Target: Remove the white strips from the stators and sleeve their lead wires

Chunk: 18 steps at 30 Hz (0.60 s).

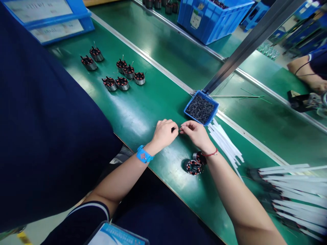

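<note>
My left hand, with a blue band at the wrist, is curled closed over the green bench. A dark bit shows inside its curled fingers and a thin wire pokes out behind, but what it holds is mostly hidden. Close to it, my right hand pinches thumb and forefinger together on something too small to name. Just beyond the right hand stands a small blue bin full of short black tubes. Beneath the right wrist are two copper-wound motor stators, one upright and one partly hidden by the forearm.
Several stators stand at the far left of the bench. White sleeves lie right of the bin, with stators bearing long white sleeves farther right. A metal post rises behind. A large blue crate and another person's arm are across.
</note>
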Tool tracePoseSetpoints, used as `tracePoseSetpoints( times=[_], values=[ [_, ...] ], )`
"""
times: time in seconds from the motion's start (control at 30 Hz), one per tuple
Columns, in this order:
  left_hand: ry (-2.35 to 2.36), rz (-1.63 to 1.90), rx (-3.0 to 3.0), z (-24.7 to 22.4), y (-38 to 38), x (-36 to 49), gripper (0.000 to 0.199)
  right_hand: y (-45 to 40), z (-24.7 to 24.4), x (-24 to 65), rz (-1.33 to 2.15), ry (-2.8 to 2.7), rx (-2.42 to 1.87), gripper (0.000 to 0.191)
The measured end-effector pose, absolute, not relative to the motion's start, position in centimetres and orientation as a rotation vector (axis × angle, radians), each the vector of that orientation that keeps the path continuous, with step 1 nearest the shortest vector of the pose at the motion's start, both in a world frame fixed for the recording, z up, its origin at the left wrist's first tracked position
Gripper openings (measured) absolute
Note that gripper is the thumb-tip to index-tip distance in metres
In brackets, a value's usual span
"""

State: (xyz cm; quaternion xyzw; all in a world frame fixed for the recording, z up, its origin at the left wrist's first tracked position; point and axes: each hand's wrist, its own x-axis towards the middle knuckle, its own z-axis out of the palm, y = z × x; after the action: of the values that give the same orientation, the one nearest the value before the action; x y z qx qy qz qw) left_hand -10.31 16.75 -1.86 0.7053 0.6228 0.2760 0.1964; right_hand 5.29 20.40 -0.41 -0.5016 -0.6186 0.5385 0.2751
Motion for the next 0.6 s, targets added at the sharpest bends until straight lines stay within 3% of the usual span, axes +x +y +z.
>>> tracePoseSetpoints(
  times=[0.6],
  values=[
    [1.744,0.779,1.979,-1.99,16.83,-10.4,0.016,19.93,0.41,5.19,0.751,-2.33,-1.368,0.008]
  ],
)
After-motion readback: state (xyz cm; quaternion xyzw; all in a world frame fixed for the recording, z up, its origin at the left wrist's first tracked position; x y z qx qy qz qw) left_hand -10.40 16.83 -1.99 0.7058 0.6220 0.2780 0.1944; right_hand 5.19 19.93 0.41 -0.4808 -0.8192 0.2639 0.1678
